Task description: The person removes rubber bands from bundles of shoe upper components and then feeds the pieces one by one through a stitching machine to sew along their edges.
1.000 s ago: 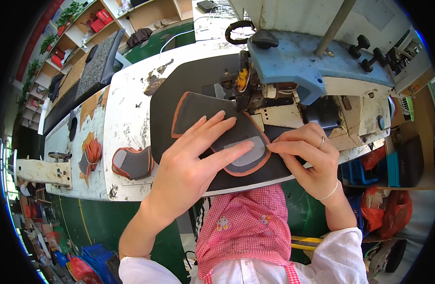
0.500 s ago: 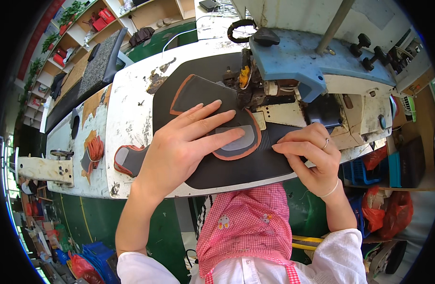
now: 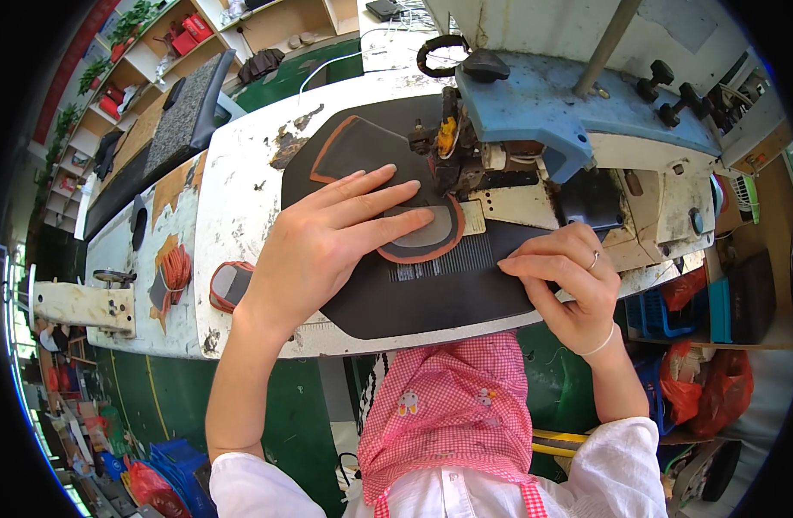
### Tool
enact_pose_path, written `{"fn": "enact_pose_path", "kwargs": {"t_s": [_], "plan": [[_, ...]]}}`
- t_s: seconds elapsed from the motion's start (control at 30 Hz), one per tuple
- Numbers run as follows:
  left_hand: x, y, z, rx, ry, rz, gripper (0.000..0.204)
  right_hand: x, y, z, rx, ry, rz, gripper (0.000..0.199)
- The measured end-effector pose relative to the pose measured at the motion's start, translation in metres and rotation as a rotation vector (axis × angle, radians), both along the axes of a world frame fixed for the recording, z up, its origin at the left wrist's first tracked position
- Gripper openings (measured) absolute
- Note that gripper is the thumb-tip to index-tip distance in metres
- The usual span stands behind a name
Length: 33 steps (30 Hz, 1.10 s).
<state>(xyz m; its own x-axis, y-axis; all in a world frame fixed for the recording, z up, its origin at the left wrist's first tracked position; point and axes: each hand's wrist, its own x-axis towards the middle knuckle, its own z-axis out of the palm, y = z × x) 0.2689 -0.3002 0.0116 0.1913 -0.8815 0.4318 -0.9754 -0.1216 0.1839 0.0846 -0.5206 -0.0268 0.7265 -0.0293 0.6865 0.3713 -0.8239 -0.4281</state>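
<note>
My left hand (image 3: 314, 237) lies palm down with its fingers stretched over a dark grey fabric piece (image 3: 362, 148) edged in orange. A lighter grey patch (image 3: 402, 226) shows on the piece's rounded end, partly under the fingers. The piece's right edge lies at the needle area (image 3: 448, 177) of a sewing machine (image 3: 526, 99) with a blue-painted arm. Over the right side of the black work surface (image 3: 388, 315), my right hand (image 3: 569, 281) has thumb and fingers pinched together. Whatever may be between them is too small to make out.
Left of my left hand lies another orange-edged grey piece (image 3: 230, 285), partly hidden. Farther left sits a tied orange-edged bundle (image 3: 174, 274). A white machine part (image 3: 84, 308) stands at the far left. Red bags (image 3: 726, 380) and a blue basket (image 3: 655, 312) are at the right.
My left hand and the fabric piece have shifted away from me, and the rounded end has swung up and left. More of the ribbed strip shows below it. The right hand has hardly moved.
</note>
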Motion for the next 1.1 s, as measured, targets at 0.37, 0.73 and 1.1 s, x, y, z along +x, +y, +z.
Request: {"fn": "enact_pose_path", "kwargs": {"t_s": [0.37, 0.73, 1.1], "plan": [[0.004, 0.0, 0.0, -0.005, -0.038, 0.033, 0.043, -0.001, 0.0, -0.001, -0.001, -0.014, -0.003, 0.033], [0.0, -0.001, 0.0, 0.012, -0.102, 0.112, 0.045, 0.0, -0.001, -0.003, 0.002, -0.032, 0.005, 0.034], [-0.047, -0.006, 0.005, 0.082, -0.295, 0.336, 0.046, -0.002, -0.002, -0.003, 0.011, -0.02, 0.005, 0.035]]}}
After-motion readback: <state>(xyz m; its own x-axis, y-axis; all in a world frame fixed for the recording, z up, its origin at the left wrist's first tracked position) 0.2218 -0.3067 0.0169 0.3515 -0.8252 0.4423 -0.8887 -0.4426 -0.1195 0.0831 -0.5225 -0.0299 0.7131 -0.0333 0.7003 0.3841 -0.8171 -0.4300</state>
